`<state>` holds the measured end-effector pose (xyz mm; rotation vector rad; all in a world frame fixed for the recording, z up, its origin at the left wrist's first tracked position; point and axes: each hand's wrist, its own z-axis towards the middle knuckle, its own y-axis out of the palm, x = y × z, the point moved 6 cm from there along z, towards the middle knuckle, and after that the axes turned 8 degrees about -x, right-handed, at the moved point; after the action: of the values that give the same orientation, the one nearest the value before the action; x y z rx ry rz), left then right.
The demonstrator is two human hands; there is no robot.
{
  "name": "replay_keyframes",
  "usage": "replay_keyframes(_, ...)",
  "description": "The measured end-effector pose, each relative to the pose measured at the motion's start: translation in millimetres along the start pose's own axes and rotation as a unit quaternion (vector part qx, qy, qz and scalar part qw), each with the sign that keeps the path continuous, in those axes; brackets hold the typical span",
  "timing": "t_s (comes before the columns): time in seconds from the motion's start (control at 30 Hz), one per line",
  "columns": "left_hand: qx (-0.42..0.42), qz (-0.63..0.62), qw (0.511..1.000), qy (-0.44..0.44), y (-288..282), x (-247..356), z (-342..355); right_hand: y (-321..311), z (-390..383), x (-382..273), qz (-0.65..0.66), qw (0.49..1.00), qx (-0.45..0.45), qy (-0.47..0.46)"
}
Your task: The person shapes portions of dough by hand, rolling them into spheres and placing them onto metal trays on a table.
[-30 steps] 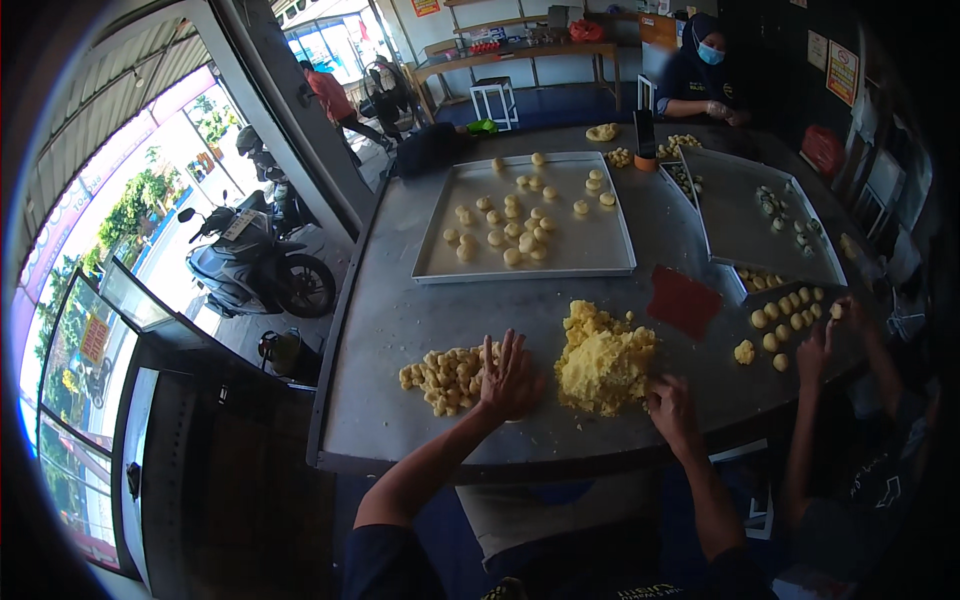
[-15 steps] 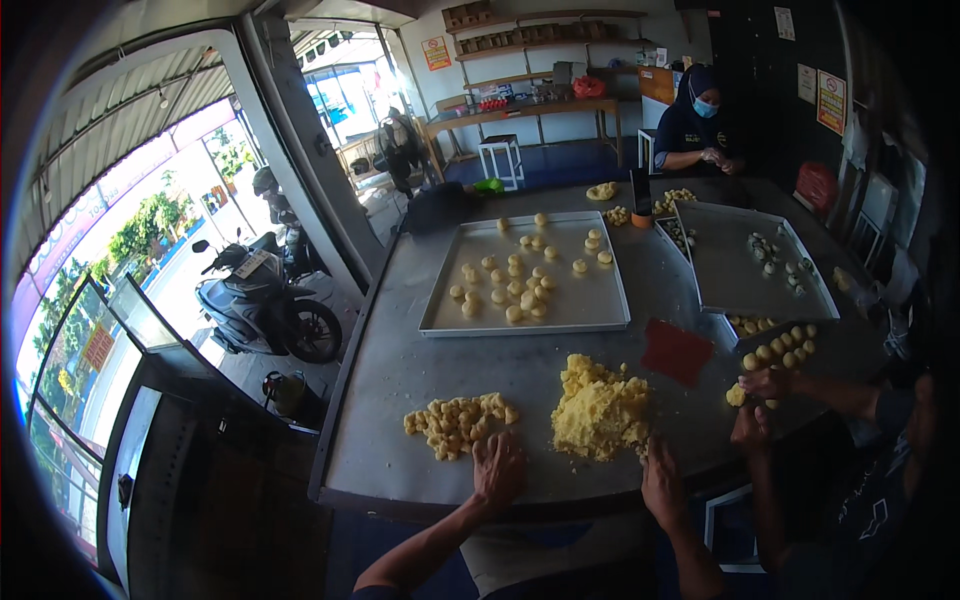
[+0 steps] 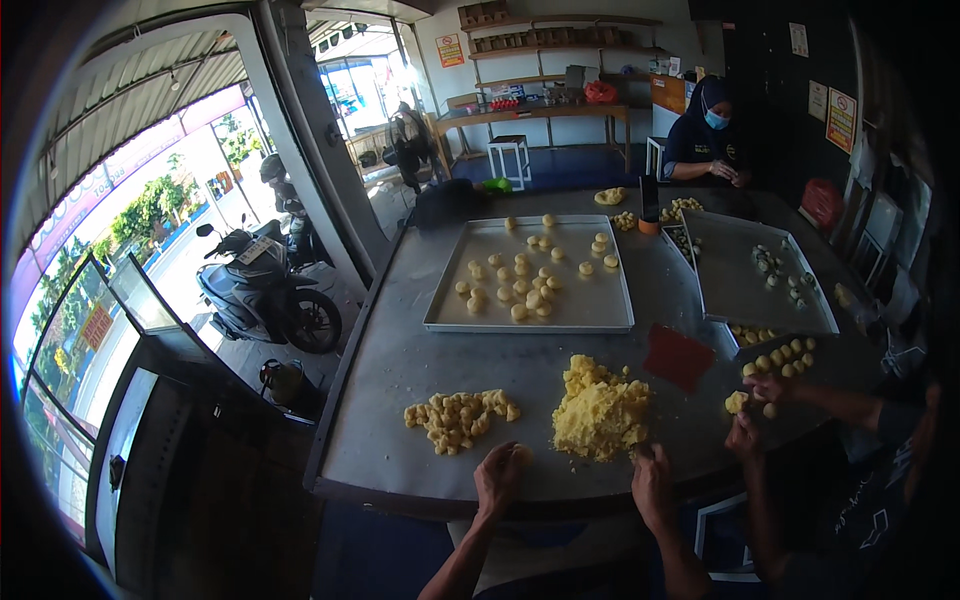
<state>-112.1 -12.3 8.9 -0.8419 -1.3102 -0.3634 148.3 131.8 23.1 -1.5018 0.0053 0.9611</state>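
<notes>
A heap of small pale dough pieces (image 3: 455, 420) lies on the metal table (image 3: 390, 365), near its front edge. Just to the right of that heap, my left hand (image 3: 497, 480) is closed, with a small pale dough piece (image 3: 522, 454) at its fingertips. A mound of yellow crumbly filling (image 3: 600, 412) stands in front of me. My right hand (image 3: 652, 490) is at the mound's near right edge, its fingers pinched together around something small and dark, too hidden to name.
A shallow metal tray (image 3: 445, 325) with round dough balls lies beyond the mound. A red flat sheet (image 3: 678, 356) is right of it. Close on my right, a co-worker's hands (image 3: 745, 435) hold a yellow lump. Stacked trays (image 3: 770, 322) lie farther right; another person (image 3: 705, 140) works across the table.
My left hand has drawn away from the dough heap, toward me, and a dough piece now shows at its fingertips. My right hand stays beside the mound. The view has shifted slightly.
</notes>
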Motion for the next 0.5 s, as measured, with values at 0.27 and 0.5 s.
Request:
replay_keyframes(0.27,-0.014,-0.022,0.999,-0.020,-6,-9,0,-3,9,-24,-0.036,0.992,-0.072,-0.100)
replay_keyframes(0.5,-0.041,0.003,0.999,-0.032,6,16,-3,-6,-4,-29,0.031,0.998,0.000,-0.051)
